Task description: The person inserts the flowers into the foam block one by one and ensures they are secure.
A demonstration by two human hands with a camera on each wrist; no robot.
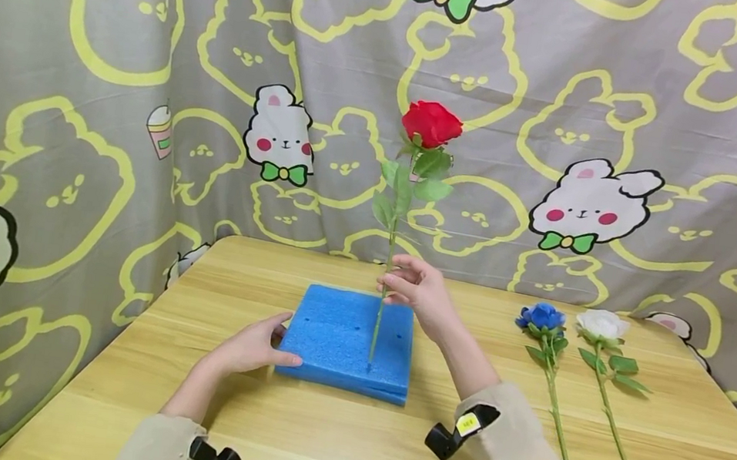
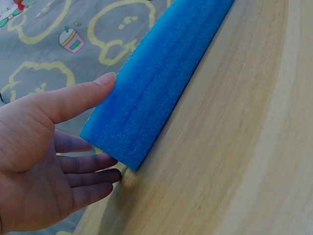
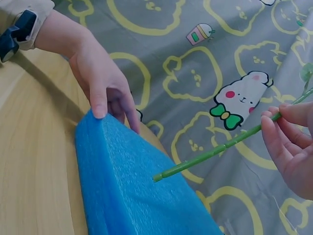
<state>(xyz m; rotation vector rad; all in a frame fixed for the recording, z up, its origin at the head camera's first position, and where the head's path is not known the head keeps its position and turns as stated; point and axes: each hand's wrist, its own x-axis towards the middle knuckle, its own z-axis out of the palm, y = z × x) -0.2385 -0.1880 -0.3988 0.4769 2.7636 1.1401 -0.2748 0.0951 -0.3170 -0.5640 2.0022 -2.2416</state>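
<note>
Right hand (image 1: 421, 297): fingers pinch red rose (image 1: 403, 194) partway down. Long axis near-vertical, bloom up; lower end below fingers, at blue foam block (image 1: 331, 326) near front edge, contact unclear. Left hand (image 1: 253, 345): fingers loose, thumb touching block's left side.

Red rose (image 1: 432, 124), plain blue block (image 1: 334, 340), yellow-patterned grey curtain (image 1: 362, 66)
</note>
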